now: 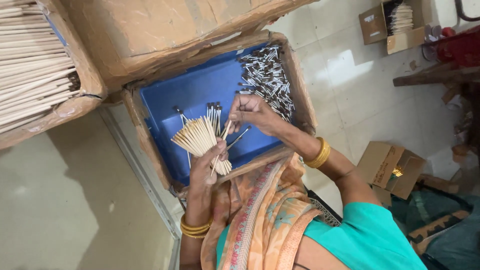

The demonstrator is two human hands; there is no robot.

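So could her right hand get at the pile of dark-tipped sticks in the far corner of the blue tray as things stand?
Probably yes. The right hand is already over the blue tray, right beside the pile of dark-tipped sticks, with nothing lying between them. It does pinch a thin stick, which may hamper picking up more.

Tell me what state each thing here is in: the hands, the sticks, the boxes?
Left hand: closed around a fanned bundle of sticks.
Right hand: pinching one stick at the bundle.
Blue tray: open, mostly bare.
Tipped pieces: loose heap in the tray's corner.
Stick box: open, packed full.
Small carton: flaps open.
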